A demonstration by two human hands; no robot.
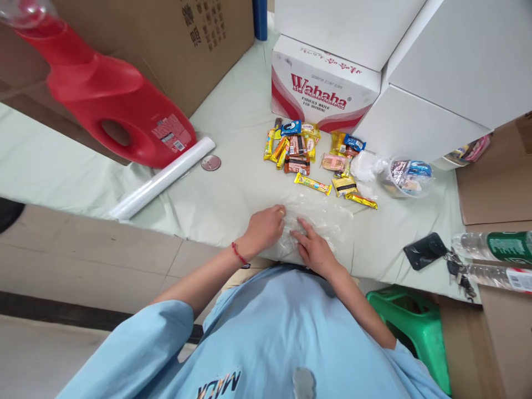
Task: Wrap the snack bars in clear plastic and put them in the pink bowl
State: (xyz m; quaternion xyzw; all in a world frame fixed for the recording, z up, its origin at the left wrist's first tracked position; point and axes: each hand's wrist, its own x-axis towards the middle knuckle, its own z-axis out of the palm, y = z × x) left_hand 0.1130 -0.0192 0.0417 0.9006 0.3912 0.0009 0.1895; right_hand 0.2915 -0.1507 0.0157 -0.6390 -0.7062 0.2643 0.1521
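Note:
A thin, crumpled clear plastic bag [328, 219] lies spread near the table's front edge. My left hand [266, 227] is closed, its fingers curled on the bag's left side. To the right, my right hand [316, 252] rests on the same plastic with thumb and fingers apart. Just beyond the bag is a yellow snack stick [312, 183]. Farther back, several wrapped snacks [297, 145] form a pile, and a second group of wrapped snacks [333, 162] lies to its right. A clear round tub [407, 185] with more packets stands beside crumpled white plastic [366, 166].
A white plastic roll [166, 177], a round disc [210, 162] and a large red bottle [120, 111] are on the left. A Wahaha carton [324, 88] stands behind. At right are a phone [424, 251], keys [459, 271], bottles [494, 246] and a green stool [415, 321].

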